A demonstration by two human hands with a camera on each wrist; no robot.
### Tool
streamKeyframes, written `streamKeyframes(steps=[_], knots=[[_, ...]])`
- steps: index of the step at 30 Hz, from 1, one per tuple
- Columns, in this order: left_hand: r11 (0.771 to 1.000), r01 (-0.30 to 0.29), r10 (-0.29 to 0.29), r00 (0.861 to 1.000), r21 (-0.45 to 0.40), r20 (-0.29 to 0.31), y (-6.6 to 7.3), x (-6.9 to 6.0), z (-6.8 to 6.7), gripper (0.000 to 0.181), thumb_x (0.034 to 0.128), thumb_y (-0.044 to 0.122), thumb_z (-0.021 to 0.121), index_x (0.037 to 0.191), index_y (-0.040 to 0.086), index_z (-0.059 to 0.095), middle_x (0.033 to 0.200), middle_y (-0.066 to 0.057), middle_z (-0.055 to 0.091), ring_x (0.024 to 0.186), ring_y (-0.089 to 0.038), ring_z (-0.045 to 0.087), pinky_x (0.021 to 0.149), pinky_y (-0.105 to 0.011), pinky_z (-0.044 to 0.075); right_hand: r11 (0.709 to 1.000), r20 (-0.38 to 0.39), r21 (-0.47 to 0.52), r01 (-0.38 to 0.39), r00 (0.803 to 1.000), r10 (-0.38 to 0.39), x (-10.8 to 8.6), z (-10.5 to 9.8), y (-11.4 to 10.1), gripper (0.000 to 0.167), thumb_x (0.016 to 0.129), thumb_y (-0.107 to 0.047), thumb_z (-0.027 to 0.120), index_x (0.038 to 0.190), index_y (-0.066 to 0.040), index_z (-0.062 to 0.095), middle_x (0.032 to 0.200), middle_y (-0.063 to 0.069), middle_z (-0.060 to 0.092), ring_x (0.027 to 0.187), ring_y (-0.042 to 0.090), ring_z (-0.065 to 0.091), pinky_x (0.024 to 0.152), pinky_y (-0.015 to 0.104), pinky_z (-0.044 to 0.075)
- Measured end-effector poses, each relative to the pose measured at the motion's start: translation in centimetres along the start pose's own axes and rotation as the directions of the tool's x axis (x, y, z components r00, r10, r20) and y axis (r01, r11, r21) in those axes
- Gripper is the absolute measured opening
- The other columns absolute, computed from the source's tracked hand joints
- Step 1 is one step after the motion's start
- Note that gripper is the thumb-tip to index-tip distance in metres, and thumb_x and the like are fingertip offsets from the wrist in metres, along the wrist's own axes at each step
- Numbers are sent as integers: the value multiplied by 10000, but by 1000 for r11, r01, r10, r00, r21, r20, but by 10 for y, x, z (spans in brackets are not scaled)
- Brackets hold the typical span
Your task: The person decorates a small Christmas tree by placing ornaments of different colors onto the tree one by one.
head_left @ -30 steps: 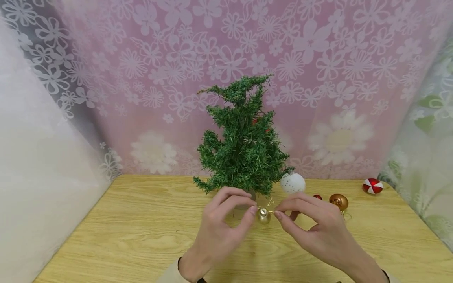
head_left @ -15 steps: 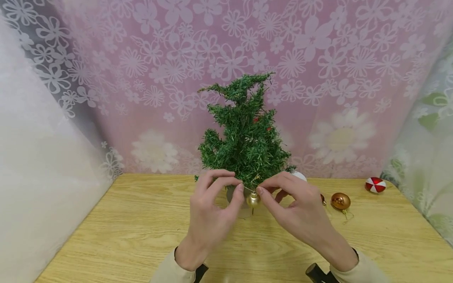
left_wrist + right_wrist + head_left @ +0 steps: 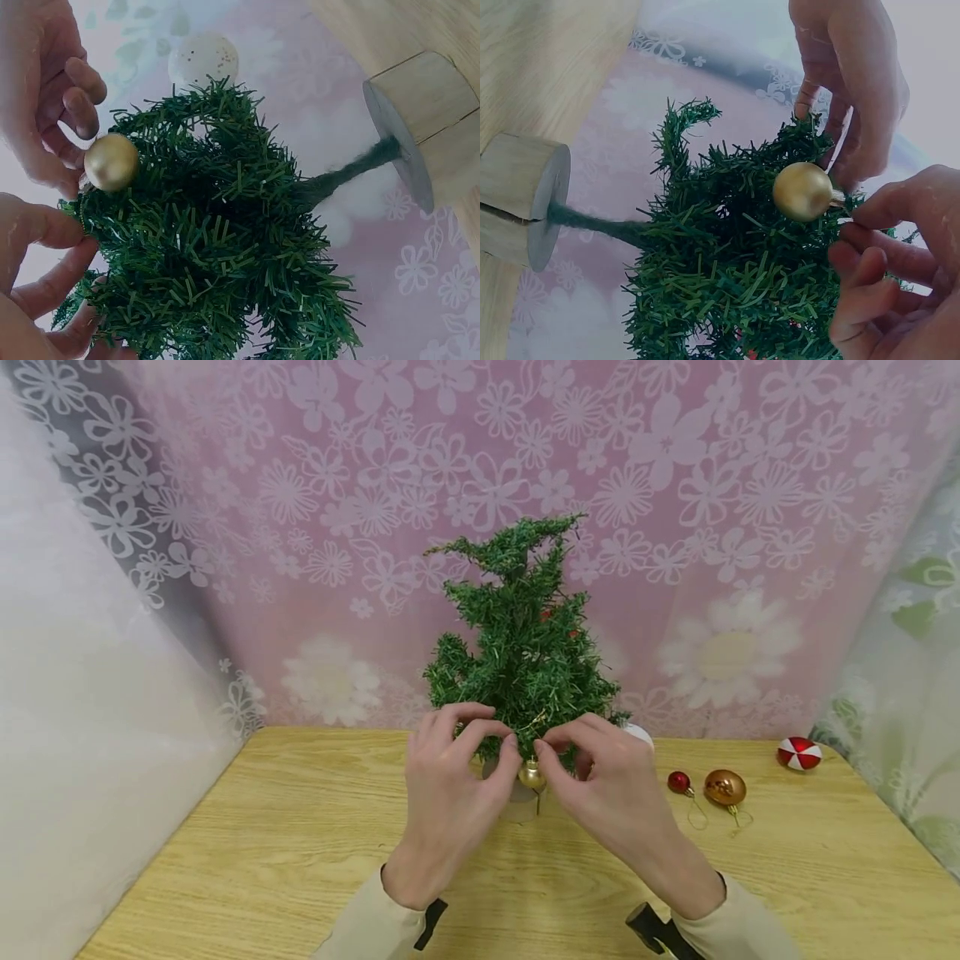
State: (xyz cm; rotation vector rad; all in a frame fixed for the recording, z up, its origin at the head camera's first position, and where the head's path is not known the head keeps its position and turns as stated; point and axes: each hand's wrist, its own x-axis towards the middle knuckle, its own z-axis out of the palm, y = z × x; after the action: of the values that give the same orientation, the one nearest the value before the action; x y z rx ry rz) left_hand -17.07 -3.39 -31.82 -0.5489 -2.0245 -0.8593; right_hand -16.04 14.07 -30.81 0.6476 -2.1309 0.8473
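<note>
A small gold ball (image 3: 532, 774) hangs between the two hands, against the lower front of the green tree (image 3: 517, 668). My left hand (image 3: 453, 772) pinches the ball's thin gold loop with thumb and forefinger. On the other side, my right hand (image 3: 615, 777) pinches the loop close to the ball's cap. In the left wrist view the gold ball (image 3: 112, 162) lies against the branch tips, and in the right wrist view the gold ball (image 3: 802, 192) shows its cap beside the right fingertips. Exactly where the loop sits on the branch is hidden by fingers and needles.
On the wooden table (image 3: 300, 827), right of the tree, lie a small red ball (image 3: 678, 782), a copper ball (image 3: 725, 787) and a red-and-white ball (image 3: 798, 753). A white ball (image 3: 638, 734) is partly behind the right hand. The tree's wooden base (image 3: 427, 112) stands under it.
Both hands have moved forward and slightly left with the gold ball, from above the table to the tree's lower branches. The small red ball has come into fuller view.
</note>
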Motion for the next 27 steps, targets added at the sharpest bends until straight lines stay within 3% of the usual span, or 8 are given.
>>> streamKeyframes(steps=[8,12,20,27], knots=[[987,-76,66,995,145,75,-2,-2,0,50,875,171,751,838,205,755,1105,-20,712,1009,-269,635,788,-419,468,995,103,-99,-12,994,22,-6,0,0,135,856,-62,780,811,-179,730,794,-61,630,582,-25,356,515,178,365],[983,-105,92,992,153,89,-3,-4,-2,56,882,161,740,850,203,755,1115,-21,710,1035,-273,640,825,-439,492,995,124,-99,11,992,1,-9,0,1,146,850,-65,780,804,-192,725,797,-72,623,588,-33,352,516,166,358],[988,-154,153,986,4,65,-14,-5,-11,35,910,171,741,933,152,759,1125,-58,695,1039,-257,651,856,-420,528,996,105,-72,47,994,-39,-7,0,5,136,845,-64,789,811,-184,735,789,-95,620,584,-37,364,510,157,359],[974,-193,188,981,-120,-55,-36,-2,-23,141,899,80,742,1039,65,747,1109,-100,686,1044,-249,665,869,-342,563,999,97,-29,43,994,-40,-7,-3,7,149,840,-51,793,829,-190,740,785,-113,620,565,-51,341,493,149,338]])
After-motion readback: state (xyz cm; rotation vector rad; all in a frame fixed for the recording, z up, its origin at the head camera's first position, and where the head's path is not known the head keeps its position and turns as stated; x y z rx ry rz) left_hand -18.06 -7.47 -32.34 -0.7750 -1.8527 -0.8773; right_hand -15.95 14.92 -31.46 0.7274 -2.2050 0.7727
